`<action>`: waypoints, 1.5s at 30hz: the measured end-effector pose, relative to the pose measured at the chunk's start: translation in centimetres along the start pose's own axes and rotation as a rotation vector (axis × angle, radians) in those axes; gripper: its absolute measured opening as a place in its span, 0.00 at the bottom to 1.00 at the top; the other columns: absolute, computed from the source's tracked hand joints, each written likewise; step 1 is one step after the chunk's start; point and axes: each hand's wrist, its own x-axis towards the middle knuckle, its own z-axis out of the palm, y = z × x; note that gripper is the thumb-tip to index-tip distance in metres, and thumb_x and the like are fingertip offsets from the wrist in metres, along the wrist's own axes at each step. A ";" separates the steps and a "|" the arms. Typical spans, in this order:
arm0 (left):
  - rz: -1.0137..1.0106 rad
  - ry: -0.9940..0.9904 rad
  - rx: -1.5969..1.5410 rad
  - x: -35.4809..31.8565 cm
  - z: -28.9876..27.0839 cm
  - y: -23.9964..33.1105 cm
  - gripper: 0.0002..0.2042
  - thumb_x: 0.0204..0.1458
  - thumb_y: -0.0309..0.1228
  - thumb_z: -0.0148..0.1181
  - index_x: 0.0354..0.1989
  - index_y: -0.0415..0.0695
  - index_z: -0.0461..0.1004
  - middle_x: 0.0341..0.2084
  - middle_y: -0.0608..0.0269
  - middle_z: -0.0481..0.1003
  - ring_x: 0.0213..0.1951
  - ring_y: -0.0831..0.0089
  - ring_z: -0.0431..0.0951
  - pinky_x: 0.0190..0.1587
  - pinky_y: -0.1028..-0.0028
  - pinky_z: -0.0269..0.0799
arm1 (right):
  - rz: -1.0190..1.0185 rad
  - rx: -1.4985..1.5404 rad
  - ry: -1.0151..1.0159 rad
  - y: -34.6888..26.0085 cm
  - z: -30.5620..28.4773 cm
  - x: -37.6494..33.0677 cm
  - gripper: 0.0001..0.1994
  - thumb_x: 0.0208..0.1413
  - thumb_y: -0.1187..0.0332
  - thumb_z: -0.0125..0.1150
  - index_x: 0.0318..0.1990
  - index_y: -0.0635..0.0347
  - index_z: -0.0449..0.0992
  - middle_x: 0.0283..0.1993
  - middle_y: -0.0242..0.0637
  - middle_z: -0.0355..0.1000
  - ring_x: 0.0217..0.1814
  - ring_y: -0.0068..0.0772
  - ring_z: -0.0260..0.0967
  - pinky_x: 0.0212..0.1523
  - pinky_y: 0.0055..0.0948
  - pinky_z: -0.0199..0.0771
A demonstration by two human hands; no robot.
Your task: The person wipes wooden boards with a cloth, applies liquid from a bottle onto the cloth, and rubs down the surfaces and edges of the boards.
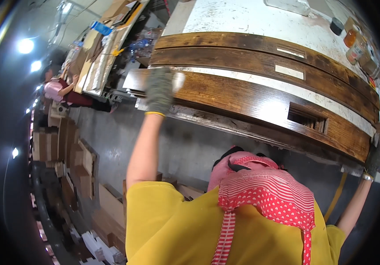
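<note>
A long dark brown wooden board (243, 99) with a rectangular slot cut near its right end lies at the front of a white worktable (252, 17). My left hand (160, 90), in a grey work glove, grips the board's left end. My right hand (374, 160), also gloved, holds the board's right end at the table's corner. Two more dark boards (225, 55) lie side by side just behind it.
Several jars and bottles (357, 42) stand at the table's far right. A seated person (59, 90) is at the left beside stacked panels (97, 57). Cut wooden pieces and boxes (75, 168) lie stacked on the floor at lower left.
</note>
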 end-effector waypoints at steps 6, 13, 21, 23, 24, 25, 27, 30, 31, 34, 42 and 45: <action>-0.027 -0.031 0.048 0.1 -4.3 4.5 0.14 0.54 0.43 0.58 0.39 0.47 0.78 0.37 0.56 0.75 0.41 0.58 0.75 0.44 0.59 0.71 | 0.038 0.024 -0.004 -1.5 1.8 -1.2 0.21 0.68 0.64 0.46 0.64 0.65 0.62 0.65 0.36 0.60 0.63 0.30 0.61 0.62 0.33 0.65; -0.362 -0.083 -0.177 -0.6 -5.1 -0.2 0.16 0.57 0.46 0.54 0.41 0.46 0.76 0.38 0.49 0.77 0.43 0.53 0.76 0.47 0.58 0.71 | 0.258 0.460 0.051 -6.1 3.8 -2.3 0.21 0.68 0.67 0.45 0.65 0.64 0.61 0.67 0.38 0.59 0.64 0.29 0.61 0.63 0.31 0.63; -0.184 -0.087 -0.180 -0.1 -4.5 -4.0 0.13 0.53 0.42 0.58 0.40 0.49 0.77 0.36 0.54 0.78 0.39 0.58 0.78 0.43 0.62 0.74 | -0.111 -0.166 -0.028 2.1 -0.6 -0.6 0.24 0.60 0.79 0.52 0.65 0.63 0.62 0.68 0.41 0.61 0.70 0.36 0.57 0.68 0.34 0.57; -0.255 -0.101 -0.018 -0.6 -2.8 -8.2 0.11 0.54 0.36 0.59 0.42 0.44 0.75 0.38 0.50 0.77 0.40 0.53 0.77 0.41 0.60 0.73 | 0.020 0.115 -0.009 0.4 1.7 0.2 0.26 0.58 0.82 0.52 0.65 0.63 0.63 0.68 0.42 0.61 0.69 0.36 0.58 0.68 0.34 0.57; -0.247 -0.126 0.055 -0.1 -3.8 -7.5 0.11 0.53 0.36 0.59 0.41 0.44 0.75 0.38 0.51 0.77 0.40 0.53 0.77 0.40 0.60 0.74 | 0.163 0.376 0.024 -0.6 2.1 -0.1 0.27 0.55 0.85 0.53 0.65 0.63 0.63 0.67 0.43 0.62 0.68 0.37 0.59 0.68 0.34 0.57; -0.239 -0.130 0.042 0.1 -4.1 -6.8 0.11 0.53 0.36 0.59 0.41 0.44 0.75 0.38 0.51 0.77 0.40 0.53 0.77 0.40 0.60 0.74 | 0.164 0.361 0.029 0.0 1.0 -0.2 0.27 0.55 0.85 0.53 0.65 0.63 0.63 0.67 0.43 0.62 0.68 0.37 0.59 0.68 0.34 0.57; 0.017 -0.159 -0.078 0.2 -4.2 -5.1 0.12 0.52 0.38 0.60 0.41 0.45 0.75 0.39 0.53 0.76 0.40 0.56 0.77 0.41 0.60 0.73 | -0.032 0.071 -0.060 1.4 -0.4 0.3 0.25 0.58 0.83 0.53 0.64 0.63 0.64 0.67 0.42 0.62 0.66 0.34 0.60 0.66 0.32 0.60; 0.347 -0.199 -0.145 0.4 -6.7 2.5 0.12 0.47 0.38 0.64 0.39 0.50 0.78 0.39 0.64 0.75 0.42 0.61 0.76 0.44 0.63 0.74 | -0.269 -0.455 -0.032 1.2 -0.9 -0.3 0.24 0.60 0.82 0.52 0.64 0.63 0.65 0.65 0.42 0.63 0.65 0.33 0.61 0.64 0.30 0.63; 0.480 -0.069 -0.252 -0.2 -7.7 4.3 0.13 0.47 0.39 0.63 0.40 0.50 0.78 0.39 0.64 0.75 0.43 0.62 0.76 0.48 0.65 0.73 | -0.268 -0.452 -0.030 1.2 -0.7 -0.4 0.24 0.60 0.82 0.52 0.64 0.63 0.65 0.65 0.42 0.63 0.65 0.33 0.61 0.64 0.30 0.63; 0.548 -0.119 -0.173 0.3 -6.8 3.1 0.14 0.47 0.41 0.63 0.41 0.51 0.78 0.40 0.63 0.75 0.45 0.63 0.76 0.49 0.66 0.73 | -0.079 -0.046 0.007 0.9 0.1 0.0 0.23 0.60 0.82 0.50 0.64 0.62 0.65 0.65 0.42 0.64 0.64 0.33 0.62 0.63 0.29 0.64; 0.157 -0.112 -0.065 0.5 -4.0 -2.2 0.19 0.48 0.48 0.65 0.38 0.44 0.75 0.34 0.55 0.77 0.38 0.57 0.77 0.44 0.61 0.73 | -0.304 -0.684 -0.040 -0.1 0.1 0.3 0.24 0.59 0.82 0.51 0.64 0.62 0.65 0.62 0.44 0.68 0.61 0.34 0.65 0.61 0.29 0.64; 0.353 -0.008 -0.164 -0.1 -6.4 1.7 0.15 0.51 0.46 0.60 0.36 0.46 0.76 0.33 0.58 0.74 0.38 0.61 0.76 0.41 0.62 0.72 | -0.225 -0.435 -0.031 1.7 -0.3 0.3 0.25 0.59 0.79 0.51 0.65 0.61 0.63 0.64 0.44 0.65 0.62 0.33 0.64 0.61 0.29 0.64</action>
